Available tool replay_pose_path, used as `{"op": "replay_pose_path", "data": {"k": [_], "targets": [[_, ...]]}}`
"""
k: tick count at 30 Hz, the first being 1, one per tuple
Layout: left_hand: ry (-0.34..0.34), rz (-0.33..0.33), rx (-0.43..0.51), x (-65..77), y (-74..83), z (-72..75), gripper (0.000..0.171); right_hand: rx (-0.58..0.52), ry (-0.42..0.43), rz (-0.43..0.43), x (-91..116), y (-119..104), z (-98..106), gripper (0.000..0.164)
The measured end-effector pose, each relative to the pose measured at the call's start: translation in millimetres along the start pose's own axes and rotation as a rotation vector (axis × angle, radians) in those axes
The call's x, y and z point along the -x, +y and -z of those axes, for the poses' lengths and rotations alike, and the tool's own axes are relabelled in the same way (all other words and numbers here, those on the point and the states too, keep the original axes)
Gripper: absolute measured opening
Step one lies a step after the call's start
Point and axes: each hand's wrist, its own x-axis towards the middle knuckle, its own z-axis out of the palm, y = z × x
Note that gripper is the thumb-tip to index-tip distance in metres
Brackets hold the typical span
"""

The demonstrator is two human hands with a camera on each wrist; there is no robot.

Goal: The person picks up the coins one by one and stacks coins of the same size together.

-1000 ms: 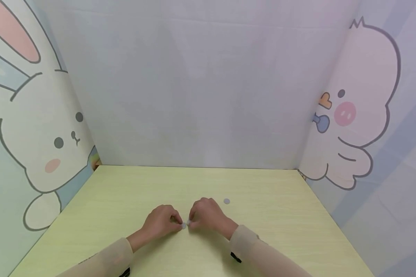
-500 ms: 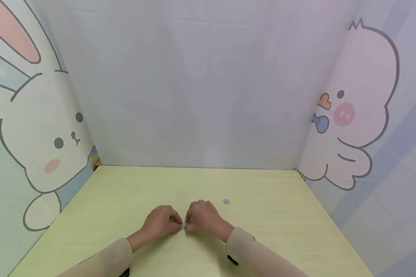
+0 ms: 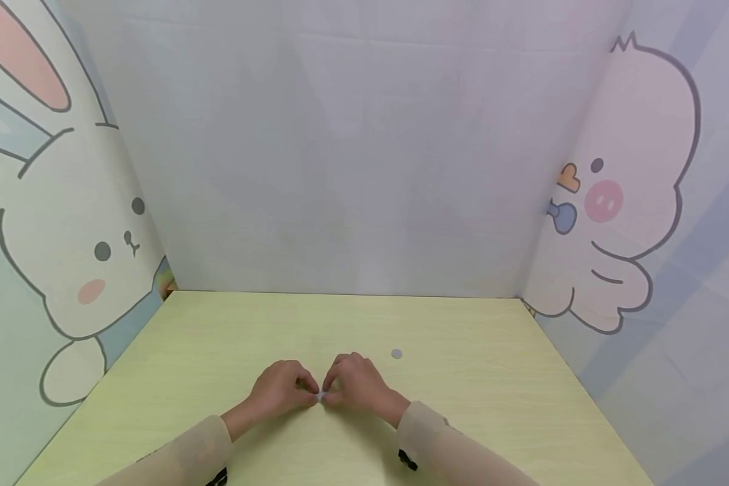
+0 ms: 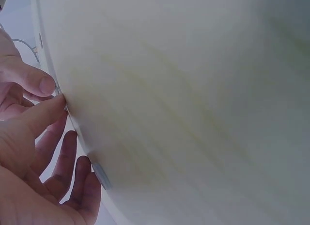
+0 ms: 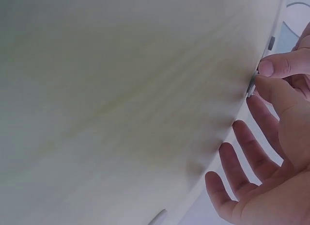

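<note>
In the head view my left hand (image 3: 283, 387) and right hand (image 3: 358, 381) meet above the light table. Thumb and fingertips of both pinch at a small round grey disc (image 3: 320, 397), coin-like in size. Fingertips cover most of it, so whether two discs lie together there cannot be told. The right wrist view shows its thin edge as a grey disc (image 5: 251, 84) at the right thumb and index finger. Another grey disc (image 3: 397, 353) lies flat on the table, beyond the right hand and to its right.
The pale yellow table (image 3: 249, 324) extends around both hands. A grey backdrop (image 3: 352, 162) stands along its far edge, with cartoon-printed side walls left and right. In the left wrist view a flat grey piece (image 4: 101, 175) lies close to the left hand's outer fingers.
My right hand has moved left with its pinched disc until it meets the left hand's fingertips at the other disc. The left hand has barely moved; the loose disc stays put.
</note>
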Motion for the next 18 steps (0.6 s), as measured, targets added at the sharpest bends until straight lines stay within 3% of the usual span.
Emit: {"op": "replay_pose_path", "data": {"k": [8, 18], "targets": [[-0.006, 0.011, 0.008, 0.1, -0.9, 1.0, 0.012, -0.039, -0.022, -0.037, 1.9, 0.9, -0.2, 0.009], [-0.005, 0.018, 0.023, 1.5, 2.1, 2.6, 0.014, -0.052, -0.048, -0.019, 2.3, 8.1, -0.8, 0.006]]}}
